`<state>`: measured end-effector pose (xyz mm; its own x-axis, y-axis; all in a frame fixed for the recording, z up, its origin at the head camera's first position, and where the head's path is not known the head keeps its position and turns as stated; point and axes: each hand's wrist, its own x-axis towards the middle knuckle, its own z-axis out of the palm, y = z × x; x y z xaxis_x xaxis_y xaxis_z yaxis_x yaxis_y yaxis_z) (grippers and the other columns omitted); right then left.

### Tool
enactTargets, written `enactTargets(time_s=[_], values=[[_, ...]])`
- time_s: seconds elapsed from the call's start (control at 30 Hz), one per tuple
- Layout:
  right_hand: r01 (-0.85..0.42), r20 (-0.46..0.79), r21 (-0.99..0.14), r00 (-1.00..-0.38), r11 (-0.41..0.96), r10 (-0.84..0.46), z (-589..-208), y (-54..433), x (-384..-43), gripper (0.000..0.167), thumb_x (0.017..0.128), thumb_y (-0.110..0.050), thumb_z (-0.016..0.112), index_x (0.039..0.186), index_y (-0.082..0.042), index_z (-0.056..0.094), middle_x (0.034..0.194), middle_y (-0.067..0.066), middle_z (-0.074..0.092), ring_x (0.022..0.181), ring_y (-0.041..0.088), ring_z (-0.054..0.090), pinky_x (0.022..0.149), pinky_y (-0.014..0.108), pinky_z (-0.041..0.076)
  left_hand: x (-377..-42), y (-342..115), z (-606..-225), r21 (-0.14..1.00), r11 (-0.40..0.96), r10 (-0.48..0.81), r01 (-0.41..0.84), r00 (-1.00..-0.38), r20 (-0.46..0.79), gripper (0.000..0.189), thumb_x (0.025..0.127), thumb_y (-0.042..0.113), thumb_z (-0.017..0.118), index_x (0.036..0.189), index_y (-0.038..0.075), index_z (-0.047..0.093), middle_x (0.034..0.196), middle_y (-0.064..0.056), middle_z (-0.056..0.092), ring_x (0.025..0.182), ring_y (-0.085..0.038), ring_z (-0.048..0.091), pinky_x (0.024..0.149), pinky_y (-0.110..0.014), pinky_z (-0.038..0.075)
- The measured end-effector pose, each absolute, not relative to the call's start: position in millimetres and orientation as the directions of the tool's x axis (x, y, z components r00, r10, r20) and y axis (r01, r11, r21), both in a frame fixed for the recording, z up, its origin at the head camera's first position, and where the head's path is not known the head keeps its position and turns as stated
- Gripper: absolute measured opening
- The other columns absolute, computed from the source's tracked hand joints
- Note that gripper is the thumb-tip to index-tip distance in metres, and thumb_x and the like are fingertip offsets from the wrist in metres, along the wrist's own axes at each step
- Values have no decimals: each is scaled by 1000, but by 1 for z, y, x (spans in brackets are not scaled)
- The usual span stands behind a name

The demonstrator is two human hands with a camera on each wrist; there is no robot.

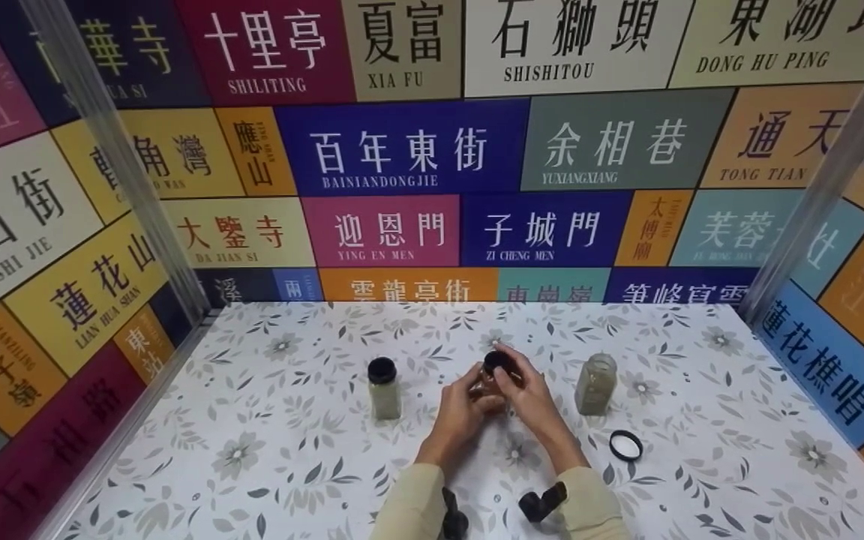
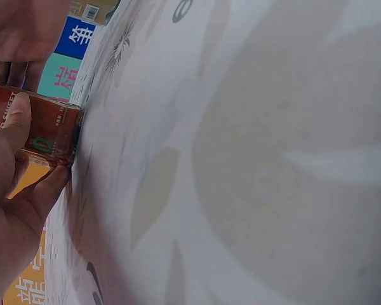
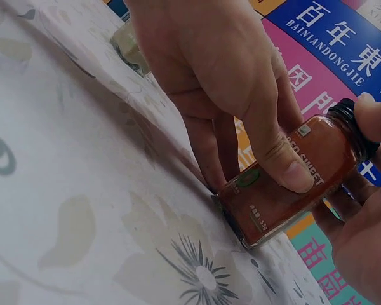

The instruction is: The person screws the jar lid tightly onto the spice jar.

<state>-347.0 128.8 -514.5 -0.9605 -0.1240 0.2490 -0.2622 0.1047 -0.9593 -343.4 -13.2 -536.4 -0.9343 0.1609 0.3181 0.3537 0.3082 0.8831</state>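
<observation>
In the head view my left hand (image 1: 468, 405) and right hand (image 1: 533, 394) meet around a glass spice jar (image 3: 267, 203) filled with red-brown powder. My left hand grips the jar's body, its thumb across the printed front. Around the black cap (image 3: 349, 122) curl the fingers and thumb of my right hand. The jar's base is right at the tabletop in the right wrist view, and the jar leans. A second jar (image 1: 385, 401) with a black top and pale contents stands to the left. To the right is an uncapped jar (image 1: 595, 390) with greyish-green contents.
A loose black lid (image 1: 625, 445) with a white inside lies on the table near the uncapped jar. Flower-patterned cloth covers the table (image 1: 289, 450). Printed panels (image 1: 402, 150) with place names rise behind and at both sides.
</observation>
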Motion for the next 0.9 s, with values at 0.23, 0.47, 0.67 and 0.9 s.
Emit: enactTargets(time_s=[0.23,0.47,0.67,0.9], values=[[-311,305,-945,-950,103,-70,-516,123,-347,42,99,-10,60,138,0,49,141,24,54,134,38,51,115,46,41,-344,-13,-537,874,317,148,369,-929,339,59,86,14,76,141,8,57,128,-18,68,107,-28,73,92,-25,58],[-279,277,-955,-960,97,-34,-516,120,-347,45,97,-10,65,135,2,44,135,23,56,132,37,53,114,50,41,-343,-14,-537,858,331,152,392,-920,362,56,87,13,75,140,6,57,130,-18,67,105,-29,73,88,-24,60],[-242,238,-967,-970,79,-58,-512,123,-345,49,99,-13,63,141,0,43,142,24,54,137,38,49,116,48,39,-342,-14,-535,875,316,169,368,-929,329,53,90,14,72,141,15,57,132,-12,68,111,-27,72,91,-24,58],[-210,202,-976,-972,56,-123,-512,128,-345,49,104,-16,51,151,-4,41,157,24,39,146,36,38,108,14,35,-342,-13,-535,874,321,158,366,-930,331,56,87,16,74,141,13,57,132,-15,67,111,-29,71,96,-29,58]])
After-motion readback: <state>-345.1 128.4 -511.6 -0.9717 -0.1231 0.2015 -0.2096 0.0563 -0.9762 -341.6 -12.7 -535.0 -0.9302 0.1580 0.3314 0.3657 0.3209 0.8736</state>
